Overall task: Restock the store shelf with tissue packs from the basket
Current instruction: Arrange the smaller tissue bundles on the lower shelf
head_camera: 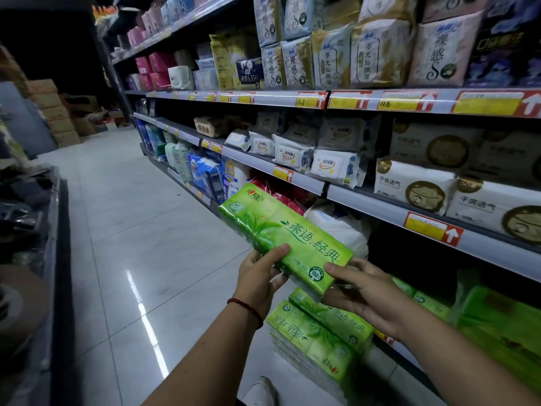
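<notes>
Store shelving (374, 208) is lining the aisle; in front of it the left hand (260, 278) and right hand (366, 291) are both gripping one green tissue pack (281, 235)

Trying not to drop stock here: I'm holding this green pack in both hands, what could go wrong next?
The left hand and right hand grip the pack at its near end only; the glossy far end hangs free and could slip. If dropped, it may knock the stack right below. The price rail just above might snag it going in.
</notes>
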{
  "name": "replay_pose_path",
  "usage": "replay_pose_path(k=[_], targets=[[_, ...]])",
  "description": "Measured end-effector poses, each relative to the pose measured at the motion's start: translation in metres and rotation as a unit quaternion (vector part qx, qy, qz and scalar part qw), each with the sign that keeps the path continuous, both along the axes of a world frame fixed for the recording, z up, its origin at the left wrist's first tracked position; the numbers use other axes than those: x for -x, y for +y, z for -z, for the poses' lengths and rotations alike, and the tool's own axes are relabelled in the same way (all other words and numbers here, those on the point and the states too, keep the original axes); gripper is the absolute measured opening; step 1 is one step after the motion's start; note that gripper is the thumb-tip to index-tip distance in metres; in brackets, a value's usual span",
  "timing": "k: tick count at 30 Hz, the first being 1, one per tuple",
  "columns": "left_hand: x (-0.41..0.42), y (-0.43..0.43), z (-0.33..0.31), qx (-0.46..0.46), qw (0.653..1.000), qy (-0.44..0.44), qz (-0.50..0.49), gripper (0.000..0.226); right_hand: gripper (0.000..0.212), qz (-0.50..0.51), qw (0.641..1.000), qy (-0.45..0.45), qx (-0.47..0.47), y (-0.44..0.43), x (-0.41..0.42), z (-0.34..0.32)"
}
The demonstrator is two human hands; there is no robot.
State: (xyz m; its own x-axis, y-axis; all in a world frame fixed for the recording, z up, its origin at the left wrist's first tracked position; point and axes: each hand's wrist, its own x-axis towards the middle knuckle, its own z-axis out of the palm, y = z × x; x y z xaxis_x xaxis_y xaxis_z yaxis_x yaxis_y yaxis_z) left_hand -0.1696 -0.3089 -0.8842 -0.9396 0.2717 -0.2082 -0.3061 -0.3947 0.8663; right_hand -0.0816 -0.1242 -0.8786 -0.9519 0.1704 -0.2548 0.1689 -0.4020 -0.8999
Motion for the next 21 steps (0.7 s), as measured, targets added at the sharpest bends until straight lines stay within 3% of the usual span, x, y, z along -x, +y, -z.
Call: replay_pose_path(k=[4, 8, 13, 18, 21], targets=[[0.0014, -0.0035, 0.0001, 0.02, 1.0, 0.012, -0.014, 0.037, 0.063, -0.031, 0.998, -0.034, -0.04, -0.0063, 0.0006, 0.0061], [0.0069, -0.0072, 0.0043, 0.034, 0.999, 0.019, -0.025, 0.045, 0.067, -0.032, 0.996, -0.044, -0.073, -0.0069, 0.0017, 0.0089], [0.0087, -0.0102, 0.0063, 0.036, 0.999, 0.018, -0.003, 0.042, 0.109, 0.018, 0.998, -0.013, -0.063, -0.0003, 0.004, 0.006], [0.0063, -0.008, 0.0031, 0.036, 0.998, 0.021, 0.036, 0.038, 0.083, -0.001, 0.999, 0.0, -0.047, -0.0008, 0.0006, -0.0001], [0.0083, -0.0083, 0.0056, 0.055, 0.997, 0.028, 0.055, 0.055, 0.059, -0.047, 0.998, -0.002, -0.047, -0.0021, -0.0005, -0.0007]])
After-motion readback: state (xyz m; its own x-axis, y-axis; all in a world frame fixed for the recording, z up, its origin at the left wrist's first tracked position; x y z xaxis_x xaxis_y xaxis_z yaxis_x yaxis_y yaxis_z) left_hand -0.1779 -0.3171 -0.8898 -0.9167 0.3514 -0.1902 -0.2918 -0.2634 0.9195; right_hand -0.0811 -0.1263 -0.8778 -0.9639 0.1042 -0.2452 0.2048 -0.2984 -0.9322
